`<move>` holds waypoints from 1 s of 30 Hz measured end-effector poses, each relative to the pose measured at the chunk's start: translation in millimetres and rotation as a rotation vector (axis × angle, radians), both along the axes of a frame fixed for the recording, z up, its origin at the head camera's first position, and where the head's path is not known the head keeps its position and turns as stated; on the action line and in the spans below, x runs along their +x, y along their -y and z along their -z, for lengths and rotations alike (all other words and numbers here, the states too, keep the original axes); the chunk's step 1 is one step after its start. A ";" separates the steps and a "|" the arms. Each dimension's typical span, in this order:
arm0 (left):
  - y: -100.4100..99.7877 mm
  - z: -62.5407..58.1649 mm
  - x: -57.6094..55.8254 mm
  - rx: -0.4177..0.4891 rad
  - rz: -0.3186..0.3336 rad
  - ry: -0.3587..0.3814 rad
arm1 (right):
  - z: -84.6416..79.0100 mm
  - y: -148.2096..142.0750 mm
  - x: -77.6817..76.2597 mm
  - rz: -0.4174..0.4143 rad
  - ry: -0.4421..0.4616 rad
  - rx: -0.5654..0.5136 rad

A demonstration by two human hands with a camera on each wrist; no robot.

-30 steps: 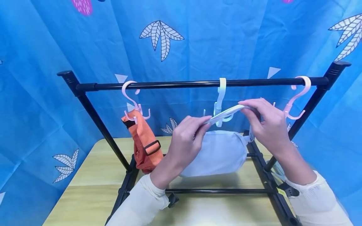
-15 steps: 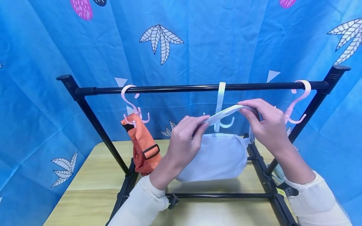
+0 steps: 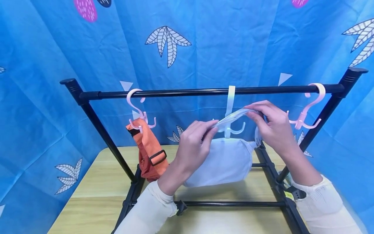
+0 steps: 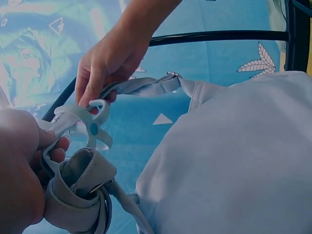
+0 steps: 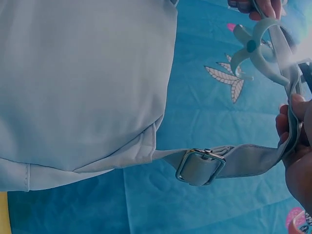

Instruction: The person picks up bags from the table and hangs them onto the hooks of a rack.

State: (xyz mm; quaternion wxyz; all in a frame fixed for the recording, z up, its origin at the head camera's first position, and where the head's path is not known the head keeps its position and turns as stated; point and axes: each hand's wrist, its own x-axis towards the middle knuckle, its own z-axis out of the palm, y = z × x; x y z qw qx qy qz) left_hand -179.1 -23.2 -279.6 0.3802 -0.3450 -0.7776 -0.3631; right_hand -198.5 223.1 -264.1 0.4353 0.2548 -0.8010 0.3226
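A pale grey-white waist bag (image 3: 222, 162) hangs below my hands by its strap (image 3: 233, 117). My left hand (image 3: 193, 143) pinches the strap at its left, and my right hand (image 3: 271, 125) pinches it at the right. Between the hands, the stretch of strap crosses in front of a pale mint multi-prong hook (image 3: 230, 100) on the rail. In the left wrist view a rolled bundle of strap (image 4: 80, 187) dangles under my left hand. A metal buckle (image 5: 201, 166) sits on the strap's other side in the right wrist view. I cannot tell whether the strap touches a prong.
A black rack's top rail (image 3: 181, 93) runs across, with a pink hook (image 3: 132, 102) at left and another pink hook (image 3: 315, 100) at right. From the left one hangs an orange bag (image 3: 150, 143). The rack stands on a wooden table (image 3: 96, 182) before a blue patterned curtain (image 3: 204, 42).
The head view has tilted, so the rail sits lower in it. Both hands keep their grip on the strap, slightly higher against the rail. The mint hook looks turned, its stem now straight-on.
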 end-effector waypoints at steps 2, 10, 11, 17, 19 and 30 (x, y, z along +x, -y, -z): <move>-0.3 0.6 1.2 0.000 -0.004 0.012 | 1.5 -0.5 -0.5 -0.006 0.032 -0.008; 1.9 4.2 0.5 0.001 -0.021 0.016 | 8.2 -0.1 -4.1 -0.038 0.130 -0.039; 1.9 4.8 0.0 0.000 -0.020 0.016 | 8.9 -0.2 -4.3 -0.039 0.132 -0.040; 0.5 7.2 0.5 -0.005 -0.019 0.046 | 12.6 -2.1 -4.0 -0.029 0.145 -0.031; 0.1 8.4 0.9 -0.007 -0.024 0.059 | 14.5 -2.6 -3.1 -0.019 0.166 -0.028; 0.3 14.6 1.0 0.002 -0.020 0.057 | 21.4 -3.3 0.4 -0.027 0.234 -0.027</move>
